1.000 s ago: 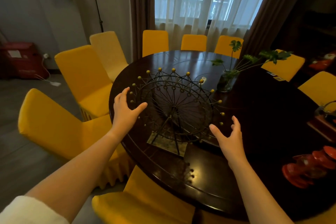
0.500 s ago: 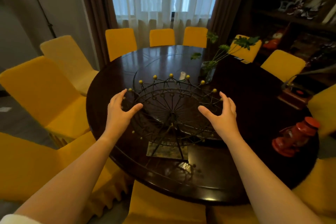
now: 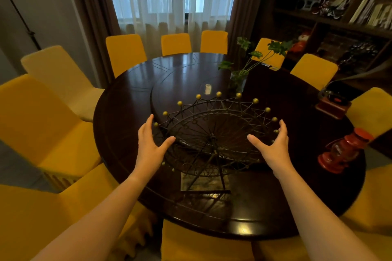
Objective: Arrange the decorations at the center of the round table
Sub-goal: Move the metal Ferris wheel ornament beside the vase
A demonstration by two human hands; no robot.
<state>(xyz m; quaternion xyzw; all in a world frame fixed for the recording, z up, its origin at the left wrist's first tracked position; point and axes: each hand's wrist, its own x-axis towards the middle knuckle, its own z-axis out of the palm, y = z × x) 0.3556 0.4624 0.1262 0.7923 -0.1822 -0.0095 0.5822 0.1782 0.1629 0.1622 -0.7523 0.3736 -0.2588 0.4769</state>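
- My right hand (image 3: pixel 273 146) has closed in on the wire Ferris wheel (image 3: pixel 214 133) since a moment ago, so both hands now flank its rim; a lift toward the centre looks next
- Round table (image 3: pixel 127 112); the wheel stands near my edge
- Glass vase (image 3: pixel 238 81) holding green stems; red lantern (image 3: pixel 341 150) at right
- Left hand (image 3: pixel 149 144) spread wide, right likewise, neither gripping

Two bare forearms, bare hands, no sleeves visible
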